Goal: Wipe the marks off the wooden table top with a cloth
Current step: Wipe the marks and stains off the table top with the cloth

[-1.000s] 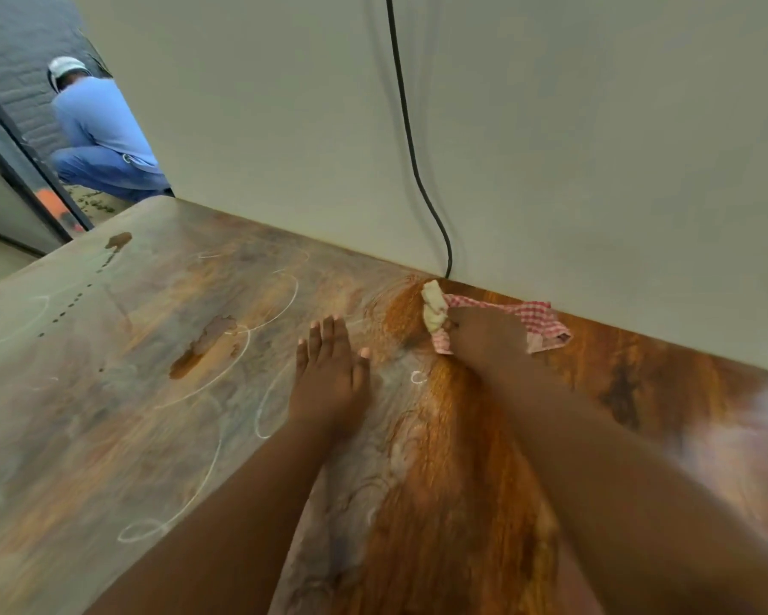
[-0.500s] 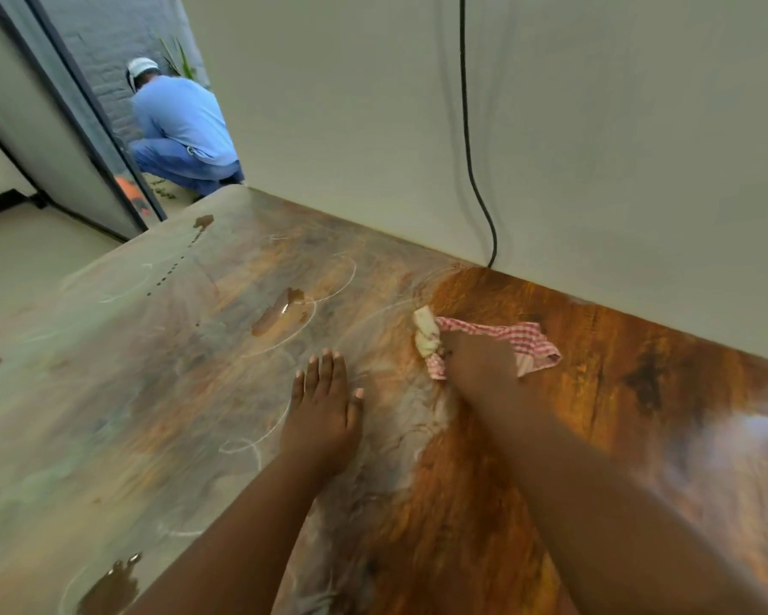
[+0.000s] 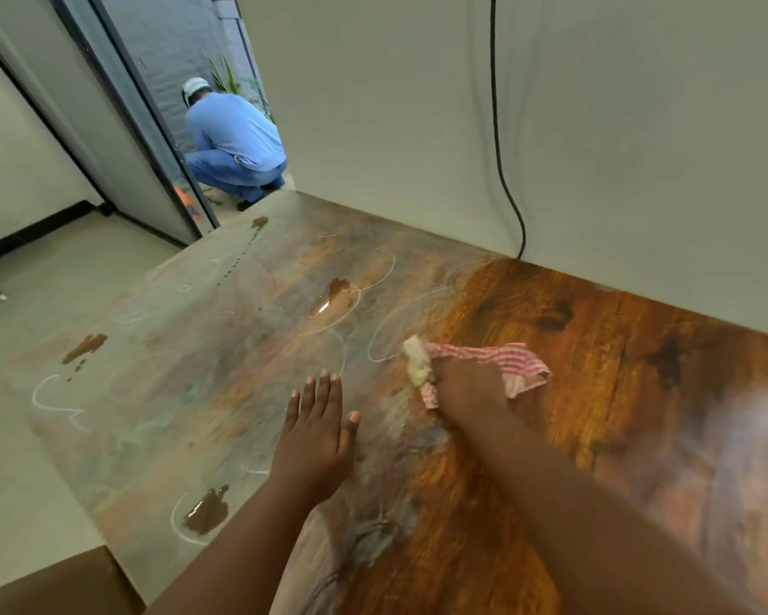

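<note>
**Cloth under the right hand, mid-table**

Head view: the right hand (image 3: 471,388) sits near the middle of the wooden table (image 3: 595,370), its fingers curled over a bunched red-and-white checked cloth (image 3: 513,359) and pressing it onto the wood. A pale wad of the cloth sticks out at the hand's 10 o'clock; a checked tail trails off toward 2 o'clock. The left hand (image 3: 318,432) lies flat on the table at 9 o'clock from the right hand, fingers straight and close together, holding nothing.

White chalk loops (image 3: 380,277) and brown puddles (image 3: 331,295) mark the duller half of the table, from 9 to 12 o'clock of the cloth; one more puddle (image 3: 207,510) lies at the left hand's 7 o'clock. From 3 to 5 o'clock of the cloth the wood shows glossy orange-brown. A black cable (image 3: 500,148) hangs down the wall at 12 o'clock. At 11 o'clock, beyond the table's far end, a person in blue (image 3: 235,144) crouches.
</note>
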